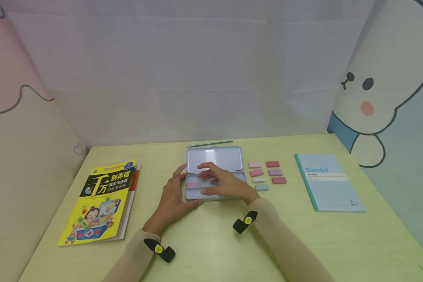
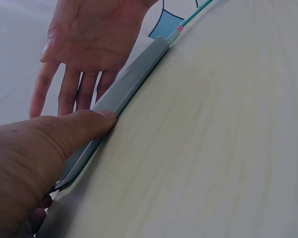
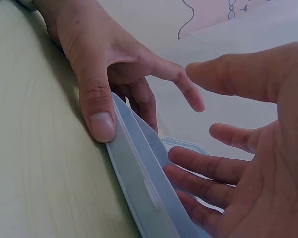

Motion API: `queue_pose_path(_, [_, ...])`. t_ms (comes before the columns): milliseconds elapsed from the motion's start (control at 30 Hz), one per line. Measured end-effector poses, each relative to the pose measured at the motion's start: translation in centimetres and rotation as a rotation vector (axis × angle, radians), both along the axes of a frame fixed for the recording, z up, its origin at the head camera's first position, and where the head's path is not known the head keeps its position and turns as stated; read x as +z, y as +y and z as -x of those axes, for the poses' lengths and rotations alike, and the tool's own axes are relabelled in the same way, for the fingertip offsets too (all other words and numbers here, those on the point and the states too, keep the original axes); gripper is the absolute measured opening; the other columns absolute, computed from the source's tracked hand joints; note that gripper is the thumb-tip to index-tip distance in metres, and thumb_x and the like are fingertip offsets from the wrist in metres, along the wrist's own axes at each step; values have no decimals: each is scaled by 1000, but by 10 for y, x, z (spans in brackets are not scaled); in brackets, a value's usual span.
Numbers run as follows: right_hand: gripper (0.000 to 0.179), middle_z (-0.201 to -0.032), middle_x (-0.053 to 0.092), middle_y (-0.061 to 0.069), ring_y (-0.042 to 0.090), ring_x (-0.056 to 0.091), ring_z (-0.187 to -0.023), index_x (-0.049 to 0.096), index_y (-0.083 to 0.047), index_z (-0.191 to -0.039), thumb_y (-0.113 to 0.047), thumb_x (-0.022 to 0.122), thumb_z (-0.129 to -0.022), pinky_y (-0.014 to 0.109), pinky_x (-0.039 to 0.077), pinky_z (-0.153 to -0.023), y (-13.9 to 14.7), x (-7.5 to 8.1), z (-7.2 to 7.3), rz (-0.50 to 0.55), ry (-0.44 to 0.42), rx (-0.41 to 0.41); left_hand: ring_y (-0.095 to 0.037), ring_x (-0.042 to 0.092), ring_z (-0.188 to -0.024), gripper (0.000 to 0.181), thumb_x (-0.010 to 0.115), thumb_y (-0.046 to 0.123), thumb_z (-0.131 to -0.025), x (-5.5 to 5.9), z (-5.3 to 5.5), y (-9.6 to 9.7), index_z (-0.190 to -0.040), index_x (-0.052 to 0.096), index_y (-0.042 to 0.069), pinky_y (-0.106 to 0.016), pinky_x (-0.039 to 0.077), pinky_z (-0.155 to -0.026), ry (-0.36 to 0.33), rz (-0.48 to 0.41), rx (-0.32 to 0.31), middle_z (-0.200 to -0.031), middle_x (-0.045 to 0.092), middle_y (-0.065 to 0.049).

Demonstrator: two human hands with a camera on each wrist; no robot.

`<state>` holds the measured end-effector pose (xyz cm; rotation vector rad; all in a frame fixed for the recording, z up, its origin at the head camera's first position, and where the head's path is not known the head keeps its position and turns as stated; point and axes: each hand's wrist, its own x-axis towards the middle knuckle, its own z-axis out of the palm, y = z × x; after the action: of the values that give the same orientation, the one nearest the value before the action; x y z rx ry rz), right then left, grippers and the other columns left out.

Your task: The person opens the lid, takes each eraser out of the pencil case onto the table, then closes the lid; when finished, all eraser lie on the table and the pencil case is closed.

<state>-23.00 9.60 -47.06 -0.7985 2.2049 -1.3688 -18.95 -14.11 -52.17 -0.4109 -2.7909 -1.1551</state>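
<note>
A pale blue pencil case (image 1: pixel 227 157) lies with its lid folded back on the table. At its left end, my left hand (image 1: pixel 172 199) holds it, the thumb pressed on the front wall and fingers round the side; the right wrist view shows this thumb on the case's edge (image 3: pixel 131 171). My right hand (image 1: pixel 227 185) hovers over the lower tray with loosely bent, spread fingers, and nothing shows in it. A pink eraser (image 1: pixel 193 184) lies inside the tray's left part; the right hand hides much of the rest.
Several small erasers (image 1: pixel 275 172) in pink, red, purple, white and blue lie right of the case. A green pencil (image 1: pixel 211 144) lies behind it. On the left is a yellow book (image 1: pixel 98 207) on top of another; a light blue notebook (image 1: pixel 331 184) is far right.
</note>
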Motion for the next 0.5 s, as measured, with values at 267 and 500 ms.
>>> queue_pose_path(267, [73, -158, 60, 13, 28, 57, -148, 38, -17, -159, -27, 74, -96, 53, 44, -124, -9, -9, 1, 19, -6, 21, -40, 55, -136, 123, 96, 36, -77, -2, -1, 0, -170, 18, 22, -68, 38, -117, 19, 14, -5, -152, 61, -17])
queue_pose_path(500, [71, -155, 63, 10, 29, 59, -147, 40, -19, -157, -25, 76, -96, 54, 42, -126, -17, -14, 2, 24, -14, 3, -41, 57, -132, 122, 97, 36, -76, -1, 0, 0, -169, 20, 20, -67, 40, -113, 42, 12, -12, -150, 63, -18])
